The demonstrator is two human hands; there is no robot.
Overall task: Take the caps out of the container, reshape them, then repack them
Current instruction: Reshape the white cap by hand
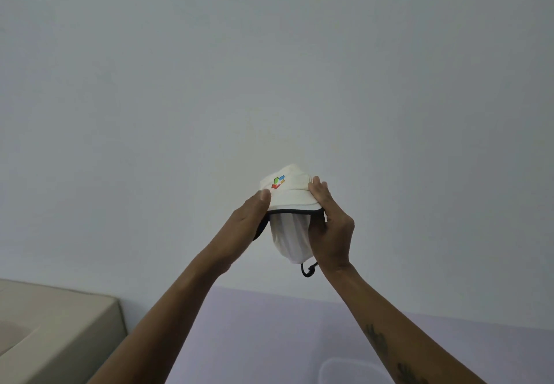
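Pale wall (269,69); both hands grip white cap (292,187) (fingers partly hidden)

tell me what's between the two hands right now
In the head view, a white cap with a colourful logo sits between the left hand and right hand; both grip its sides, held up before the plain wall.

No readable text, multicolored logo (278,182) on white cap (292,192), possibly letter-shaped, too small to tell
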